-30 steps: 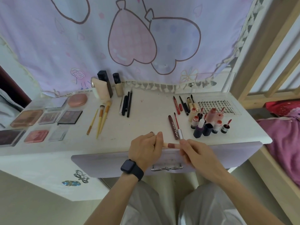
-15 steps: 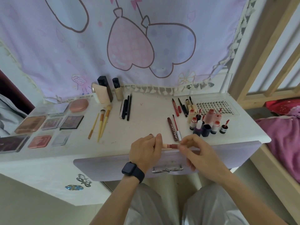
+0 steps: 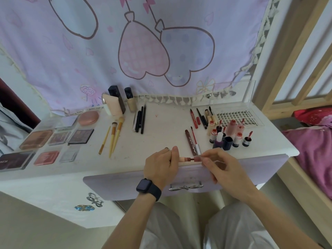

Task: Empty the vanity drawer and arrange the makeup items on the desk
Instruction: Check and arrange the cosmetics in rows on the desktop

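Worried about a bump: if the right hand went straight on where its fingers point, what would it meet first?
Probably the left hand, which holds the other end of the lip gloss that the right hand pinches.

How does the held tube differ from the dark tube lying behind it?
The held tube is pinched between left hand and right hand, crosswise; the dark tube lies untouched on the desk, pointing away. Held tube is rosy pink; dark tube maroon, lettered. Both are slim.
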A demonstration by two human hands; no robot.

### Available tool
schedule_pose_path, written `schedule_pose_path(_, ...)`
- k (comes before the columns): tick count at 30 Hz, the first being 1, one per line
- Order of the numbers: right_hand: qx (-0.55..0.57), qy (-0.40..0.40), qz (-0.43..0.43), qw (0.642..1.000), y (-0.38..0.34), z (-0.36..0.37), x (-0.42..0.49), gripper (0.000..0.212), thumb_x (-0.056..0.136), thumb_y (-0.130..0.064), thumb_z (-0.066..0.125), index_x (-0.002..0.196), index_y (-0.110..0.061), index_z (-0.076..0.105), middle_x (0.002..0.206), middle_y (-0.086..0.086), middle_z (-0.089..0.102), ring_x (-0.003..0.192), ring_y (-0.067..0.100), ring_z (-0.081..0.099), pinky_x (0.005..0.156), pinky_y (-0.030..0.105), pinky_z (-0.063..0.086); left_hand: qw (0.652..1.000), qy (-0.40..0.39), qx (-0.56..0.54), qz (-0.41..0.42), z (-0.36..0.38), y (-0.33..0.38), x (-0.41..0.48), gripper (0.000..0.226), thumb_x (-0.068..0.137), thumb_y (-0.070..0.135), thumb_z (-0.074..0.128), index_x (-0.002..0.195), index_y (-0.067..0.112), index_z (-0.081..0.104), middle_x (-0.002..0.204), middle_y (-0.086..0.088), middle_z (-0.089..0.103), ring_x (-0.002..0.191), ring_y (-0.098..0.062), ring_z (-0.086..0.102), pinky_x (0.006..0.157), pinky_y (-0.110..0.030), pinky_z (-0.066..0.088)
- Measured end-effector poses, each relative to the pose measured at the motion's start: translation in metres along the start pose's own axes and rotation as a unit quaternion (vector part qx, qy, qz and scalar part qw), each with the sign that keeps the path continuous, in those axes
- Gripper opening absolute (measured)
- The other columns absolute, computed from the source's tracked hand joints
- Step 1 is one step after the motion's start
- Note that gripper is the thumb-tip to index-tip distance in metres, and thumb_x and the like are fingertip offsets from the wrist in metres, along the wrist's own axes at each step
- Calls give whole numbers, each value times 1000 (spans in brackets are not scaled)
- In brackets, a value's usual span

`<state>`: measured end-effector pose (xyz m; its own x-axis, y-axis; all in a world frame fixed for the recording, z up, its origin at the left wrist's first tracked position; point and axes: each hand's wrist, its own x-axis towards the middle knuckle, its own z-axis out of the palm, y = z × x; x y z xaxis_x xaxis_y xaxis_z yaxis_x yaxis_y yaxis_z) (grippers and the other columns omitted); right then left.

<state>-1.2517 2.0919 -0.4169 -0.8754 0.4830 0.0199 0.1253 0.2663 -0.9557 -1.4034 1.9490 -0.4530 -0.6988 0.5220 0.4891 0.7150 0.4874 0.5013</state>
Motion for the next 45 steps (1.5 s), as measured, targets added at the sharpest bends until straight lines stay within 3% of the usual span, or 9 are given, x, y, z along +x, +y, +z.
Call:
schedule_pose_path(3,-19,30,-22,999,-1,-2,-5,7,98,-27,59,105,-28,63,99,-15,75,63,10,58,63,28,52,1000,-18,-13,-19,-3,3,1,52,99,48,25,51,27,28,47,8,31,43,-13,29,42,-29,27)
schedule_pose_path(8,-42,53,-51,996,-3,-4,-14,10,96,-22,60,103,-30,62,85,-27,70,66,6,61,62,15,48,998,-33,-34,-37,-5,3,1,52,97,53,22,51,29,26,47,8,31,44,-12,29,45,-25,23)
schedule_pose_path(13,-50,104,-55,992,-1,-18,-18,13,96,-22,63,102,-33,64,89,-15,72,71,13,63,64,19,52,993,-33,-85,-75,-9,4,3,54,98,51,31,49,28,29,46,9,30,44,-12,28,49,-23,20)
schedule_pose_path(19,70,145,-33,986,-6,-25,-25,9,94,-10,64,100,-15,67,91,-10,76,62,13,61,64,16,52,968,11,-200,-151,-11,6,7,58,104,50,34,50,31,41,44,13,41,43,-8,32,50,-26,27)
schedule_pose_path(22,134,153,0,979,-6,-19,-28,8,91,-1,65,98,-5,67,91,1,77,65,12,66,63,17,54,947,28,-263,-185,-13,7,9,53,101,60,32,59,31,48,52,1,45,52,-7,37,55,-28,31)
schedule_pose_path(26,159,135,20,978,-9,-5,-28,7,88,3,68,95,1,67,88,4,79,74,11,72,66,19,56,929,26,-312,-199,-18,7,14,40,105,41,38,67,26,42,59,9,39,56,-10,30,58,-34,29)
schedule_pose_path(32,111,151,17,982,-21,17,-19,9,85,-14,77,92,-17,71,89,-7,78,88,7,72,83,26,52,943,-39,-233,-235,-26,10,26,24,104,32,47,99,21,68,101,1,54,80,-9,53,65,-11,38)
schedule_pose_path(38,141,185,7,972,-31,32,-12,9,86,-11,77,91,-15,70,86,-9,77,85,5,72,79,22,51,953,-149,-64,-256,-29,18,37,20,97,43,54,88,29,63,86,11,67,77,-8,62,70,-25,50)
schedule_pose_path(45,58,221,-9,974,-24,39,-10,10,85,-20,79,88,-24,70,82,-20,73,81,-4,68,75,16,54,949,-150,52,-271,-22,29,39,30,93,57,47,101,29,56,93,7,66,83,-17,63,72,-30,50)
